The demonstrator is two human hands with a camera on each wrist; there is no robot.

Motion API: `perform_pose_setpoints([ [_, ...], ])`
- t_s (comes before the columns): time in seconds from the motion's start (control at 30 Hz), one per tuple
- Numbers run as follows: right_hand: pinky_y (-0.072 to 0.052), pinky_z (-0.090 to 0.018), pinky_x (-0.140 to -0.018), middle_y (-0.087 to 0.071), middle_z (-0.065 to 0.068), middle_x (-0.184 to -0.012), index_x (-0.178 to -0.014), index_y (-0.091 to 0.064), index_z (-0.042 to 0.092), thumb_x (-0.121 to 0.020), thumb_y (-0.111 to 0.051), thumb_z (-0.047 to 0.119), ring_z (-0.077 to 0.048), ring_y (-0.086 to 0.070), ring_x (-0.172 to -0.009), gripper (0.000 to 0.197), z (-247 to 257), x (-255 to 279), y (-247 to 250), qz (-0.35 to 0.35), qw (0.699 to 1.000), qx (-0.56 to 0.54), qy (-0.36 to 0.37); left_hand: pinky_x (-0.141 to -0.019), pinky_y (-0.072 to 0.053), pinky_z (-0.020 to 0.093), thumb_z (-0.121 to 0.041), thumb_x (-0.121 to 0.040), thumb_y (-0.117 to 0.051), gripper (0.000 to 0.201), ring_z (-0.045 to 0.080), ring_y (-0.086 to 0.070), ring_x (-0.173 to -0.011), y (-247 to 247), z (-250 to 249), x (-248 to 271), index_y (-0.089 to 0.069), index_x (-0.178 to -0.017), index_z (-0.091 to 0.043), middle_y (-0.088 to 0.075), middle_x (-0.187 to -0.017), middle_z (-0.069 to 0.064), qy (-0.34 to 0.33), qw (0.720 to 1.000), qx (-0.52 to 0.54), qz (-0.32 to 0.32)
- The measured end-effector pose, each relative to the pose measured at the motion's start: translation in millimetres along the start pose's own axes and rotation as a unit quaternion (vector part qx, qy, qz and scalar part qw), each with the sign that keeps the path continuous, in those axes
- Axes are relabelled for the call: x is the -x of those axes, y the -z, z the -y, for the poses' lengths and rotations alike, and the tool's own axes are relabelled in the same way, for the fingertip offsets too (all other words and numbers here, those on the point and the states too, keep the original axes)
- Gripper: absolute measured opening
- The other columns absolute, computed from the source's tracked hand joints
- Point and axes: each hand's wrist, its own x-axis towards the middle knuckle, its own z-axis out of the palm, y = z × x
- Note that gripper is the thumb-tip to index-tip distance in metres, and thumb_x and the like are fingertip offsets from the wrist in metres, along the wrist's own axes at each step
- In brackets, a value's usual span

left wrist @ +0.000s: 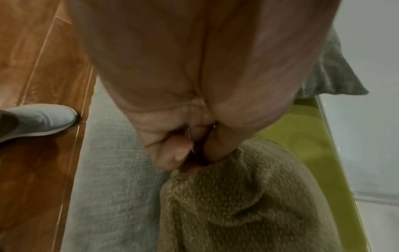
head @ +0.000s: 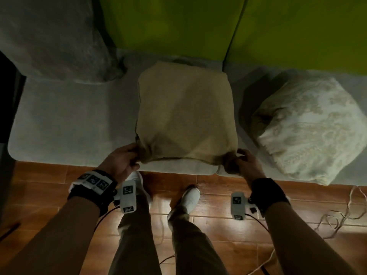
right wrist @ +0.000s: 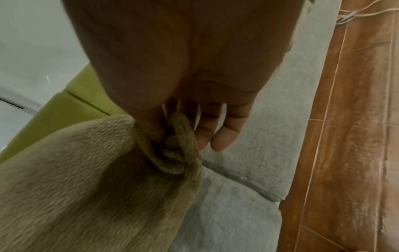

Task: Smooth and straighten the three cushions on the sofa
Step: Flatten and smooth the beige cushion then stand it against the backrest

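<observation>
A tan woven cushion (head: pixel 184 114) lies flat on the middle of the grey sofa seat (head: pixel 69 124). My left hand (head: pixel 127 159) pinches its near left corner (left wrist: pixel 207 170) between thumb and fingers. My right hand (head: pixel 236 161) pinches the bunched near right corner (right wrist: pixel 172 153), with the other fingers (right wrist: pixel 224 136) loosely extended. A grey cushion (head: pixel 51 38) leans at the back left. A cream patterned cushion (head: pixel 309 128) sits tilted at the right, apart from both hands.
The green sofa back (head: pixel 198 26) runs behind the cushions. Brown floor tiles (head: pixel 218 225) lie in front of the seat, where my white shoes (head: pixel 190 197) stand. Loose cords (head: pixel 337 215) trail on the floor at the right.
</observation>
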Motion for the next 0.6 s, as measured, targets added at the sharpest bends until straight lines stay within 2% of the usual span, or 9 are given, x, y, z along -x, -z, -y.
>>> perform_pose_setpoints([
  [0.1,-0.059,-0.051,-0.093,-0.074,-0.006,-0.102,-0.135,-0.050,0.030,-0.093,-0.070,0.041,-0.024,-0.074,-0.091,0.049,9,1,-15,-0.003,0.997,0.063,0.033,-0.072,-0.043,0.028,0.001,-0.097,-0.048,0.027,0.015,-0.058,-0.084,-7,-4,-2,-0.062,-0.113,-0.016,-0.064,-0.100,0.004,0.010,0.998,-0.058,0.002],
  [0.17,-0.058,-0.050,-0.093,-0.073,-0.003,-0.105,-0.139,-0.048,0.028,-0.095,-0.065,0.042,-0.023,-0.072,-0.093,0.049,14,2,-19,0.002,0.993,0.105,0.058,-0.075,-0.040,0.031,-0.009,-0.098,-0.053,0.019,0.019,-0.058,-0.090,-9,-7,-3,-0.067,-0.110,-0.013,-0.068,-0.106,0.007,0.027,0.998,-0.051,0.000],
  [0.23,-0.056,-0.050,-0.094,-0.071,-0.003,-0.107,-0.135,-0.049,0.028,-0.097,-0.063,0.034,-0.024,-0.070,-0.096,0.041,16,1,-18,0.015,0.986,0.143,0.079,-0.076,-0.037,0.032,-0.015,-0.098,-0.055,0.018,0.020,-0.057,-0.097,-11,-11,-2,-0.069,-0.109,-0.014,-0.070,-0.110,0.006,0.027,0.997,-0.070,-0.001],
  [0.33,-0.055,-0.047,-0.093,-0.069,-0.004,-0.110,-0.123,-0.050,0.029,-0.096,-0.065,0.029,-0.024,-0.068,-0.099,0.031,15,2,-13,0.046,0.976,0.191,0.099,-0.066,-0.032,0.030,-0.006,-0.095,-0.057,0.020,0.019,-0.049,-0.085,-16,-17,-2,-0.072,-0.100,-0.018,-0.065,-0.107,0.011,-0.001,0.992,-0.123,0.016],
  [0.4,-0.057,-0.041,-0.089,-0.068,-0.003,-0.109,-0.121,-0.053,0.028,-0.097,-0.066,0.024,-0.022,-0.069,-0.097,0.028,16,5,-7,0.053,0.971,0.208,0.110,-0.065,-0.033,0.031,-0.004,-0.084,-0.066,0.021,0.021,-0.050,-0.079,-18,-20,-4,-0.077,-0.090,-0.022,-0.065,-0.101,0.016,-0.019,0.990,-0.140,-0.002],
  [0.43,-0.058,-0.038,-0.085,-0.067,-0.001,-0.107,-0.122,-0.055,0.030,-0.098,-0.065,0.024,-0.019,-0.070,-0.094,0.027,13,4,0,0.043,0.967,0.220,0.118,-0.067,-0.039,0.032,-0.007,-0.079,-0.068,0.020,0.023,-0.055,-0.082,-16,-20,-5,-0.078,-0.089,-0.021,-0.068,-0.100,0.016,-0.028,0.990,-0.136,-0.023],
  [0.5,-0.059,-0.038,-0.078,-0.067,0.001,-0.103,-0.117,-0.060,0.041,-0.099,-0.064,0.027,-0.019,-0.069,-0.090,0.023,10,2,19,-0.011,0.968,0.223,0.111,-0.075,-0.052,0.033,-0.007,-0.084,-0.069,0.020,0.025,-0.063,-0.086,-1,-17,-10,-0.073,-0.103,-0.011,-0.069,-0.099,0.016,-0.033,0.989,-0.094,-0.107],
  [0.53,-0.060,-0.040,-0.076,-0.068,-0.002,-0.103,-0.110,-0.061,0.046,-0.100,-0.064,0.027,-0.024,-0.069,-0.089,0.022,5,0,30,-0.041,0.974,0.200,0.093,-0.074,-0.057,0.032,-0.006,-0.088,-0.067,0.022,0.024,-0.065,-0.084,13,-13,-13,-0.070,-0.110,-0.006,-0.069,-0.098,0.016,-0.037,0.983,-0.072,-0.165],
  [0.6,-0.062,-0.044,-0.074,-0.070,-0.008,-0.099,-0.101,-0.063,0.048,-0.097,-0.067,0.020,-0.032,-0.071,-0.086,0.029,-3,1,41,-0.076,0.982,0.160,0.061,-0.059,-0.058,0.026,0.000,-0.091,-0.064,0.023,0.025,-0.064,-0.074,42,-1,-16,-0.067,-0.113,0.003,-0.068,-0.090,0.019,-0.037,0.965,-0.055,-0.252],
])
